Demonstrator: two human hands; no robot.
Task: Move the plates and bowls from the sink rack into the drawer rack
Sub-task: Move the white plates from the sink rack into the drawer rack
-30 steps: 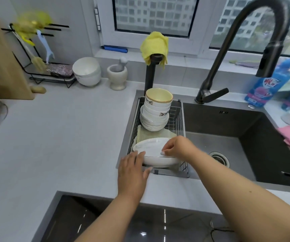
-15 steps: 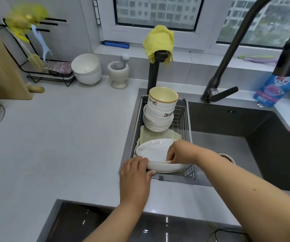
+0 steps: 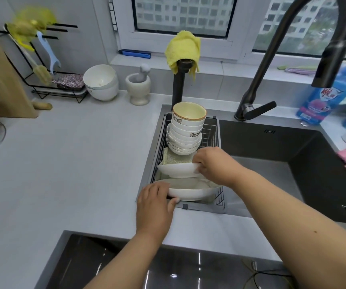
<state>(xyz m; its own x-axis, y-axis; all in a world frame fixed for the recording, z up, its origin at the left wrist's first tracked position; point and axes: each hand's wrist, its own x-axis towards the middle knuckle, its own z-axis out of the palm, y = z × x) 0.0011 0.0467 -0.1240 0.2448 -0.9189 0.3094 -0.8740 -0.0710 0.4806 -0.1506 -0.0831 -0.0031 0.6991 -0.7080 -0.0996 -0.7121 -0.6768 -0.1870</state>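
A wire sink rack [image 3: 215, 130] hangs in the left end of the dark sink. At its far end stands a stack of several bowls [image 3: 185, 132], a cream-lined one on top. My right hand [image 3: 213, 163] pinches the right rim of a white plate [image 3: 178, 168] and holds it lifted and tilted above a second white plate [image 3: 193, 191] that lies at the rack's near end. My left hand [image 3: 155, 203] grips that lower plate's left rim, thumb against its side. The drawer rack is not in view.
A green cloth [image 3: 169, 158] lies in the rack under the dishes. Black faucet [image 3: 276, 65] arches over the sink basin [image 3: 272, 170]. On the grey counter: white bowls [image 3: 101, 82], mortar and pestle [image 3: 138, 86], utensil stand [image 3: 49, 80]. A black cooktop [image 3: 126, 265] lies near me.
My right hand has lifted the top plate off the lower one and tilted it. My left hand has slid forward onto the lower plate's rim.
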